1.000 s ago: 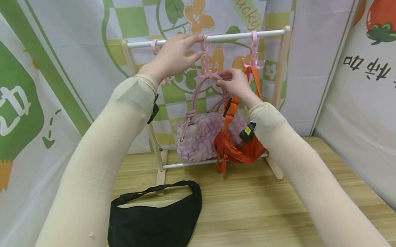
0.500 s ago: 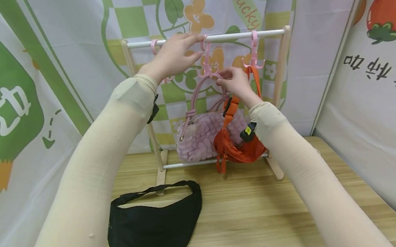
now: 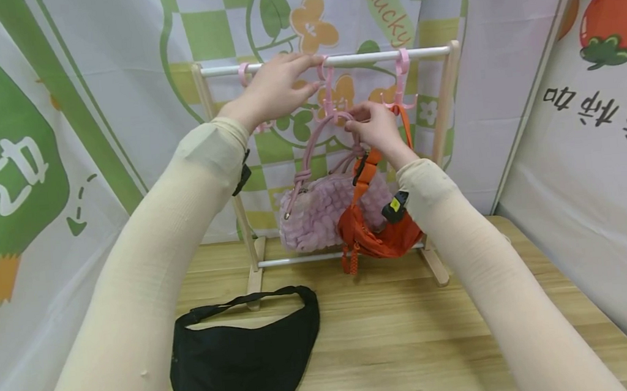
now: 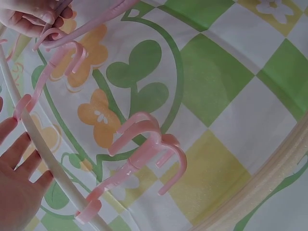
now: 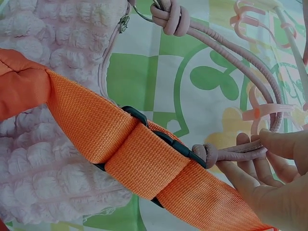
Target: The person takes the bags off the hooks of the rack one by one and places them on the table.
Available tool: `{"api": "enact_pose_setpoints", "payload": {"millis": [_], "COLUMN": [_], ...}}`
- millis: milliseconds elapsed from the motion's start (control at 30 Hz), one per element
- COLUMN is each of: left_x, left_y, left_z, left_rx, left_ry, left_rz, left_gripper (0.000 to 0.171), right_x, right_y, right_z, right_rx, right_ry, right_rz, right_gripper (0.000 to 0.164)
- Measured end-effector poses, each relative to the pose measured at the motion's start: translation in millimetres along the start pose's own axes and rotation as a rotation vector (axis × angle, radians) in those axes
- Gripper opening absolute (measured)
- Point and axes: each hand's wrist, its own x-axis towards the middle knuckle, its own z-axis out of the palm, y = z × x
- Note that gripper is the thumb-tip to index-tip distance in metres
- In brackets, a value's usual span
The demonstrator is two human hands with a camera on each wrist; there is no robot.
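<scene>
Pink plastic hook [image 3: 327, 90], multi-pronged, hangs from the white rail [image 3: 358, 59] of a small wooden rack [image 3: 452, 105] set on a wooden table [image 3: 412, 329]. Left hand [image 3: 274, 91] is up at the rail, fingers curled around the hook's upper part, thumb below. In the left wrist view the fingers [image 4: 19, 154] lie along the rail [image 4: 48, 163], with another pink hook [image 4: 144, 149] hanging close by; the grip itself is out of that frame.

Right hand [image 3: 377, 126] sits just below and right of the held hook, fingertips pinching the pink corded handle [image 3: 320, 135] of the fluffy pink bag [image 3: 315, 211]. The right wrist view confirms it: fingers [image 5: 260, 163] close on the cord [image 5: 231, 154] near its knotted end, the loop of the handle rising up to the hook's prongs [image 5: 264, 113]. Cannot tell whether the cord rests fully on a prong.

The pink bag hangs low inside the rack, above the lower crossbar. An orange bag [image 3: 380, 236] hangs touching it on the right, overlapping its front; its orange strap [image 3: 366, 173] with black buckle [image 5: 159, 137] runs up to a third pink hook [image 3: 401, 81] on the rail.

Black crescent bag [image 3: 244, 363] lies flat on the table in front of the rack, strap arched above it. Printed cloth backdrop [image 3: 89, 84] behind and on both sides.
</scene>
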Motion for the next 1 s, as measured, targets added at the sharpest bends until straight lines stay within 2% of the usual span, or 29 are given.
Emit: {"api": "enact_pose_setpoints", "payload": {"millis": [333,567,800,1000], "left_x": [0.8,0.6,1.6,1.1], "left_y": [-1.1,-2.0,-0.4,0.3], "left_z": [2.3,1.1,1.2,0.4], "left_rx": [0.001,-0.009,-0.004,0.006], "left_ry": [-0.008,-0.003,-0.007,-0.003], "left_rz": [-0.021,-0.016,-0.013,-0.009], "left_gripper": [0.053,0.053,0.053,0.052], "right_x": [1,1,1,0], "right_y": [-5,-7,-7,-10], "right_z": [-2,-5,-8,-10], "right_rx": [0.024,-0.009,0.06,0.047], "right_ry": [0.016,0.039,0.071,0.087], "right_rz": [-0.018,-0.015,-0.041,-0.044], "right_gripper": [0.031,0.032,0.03,0.03]}}
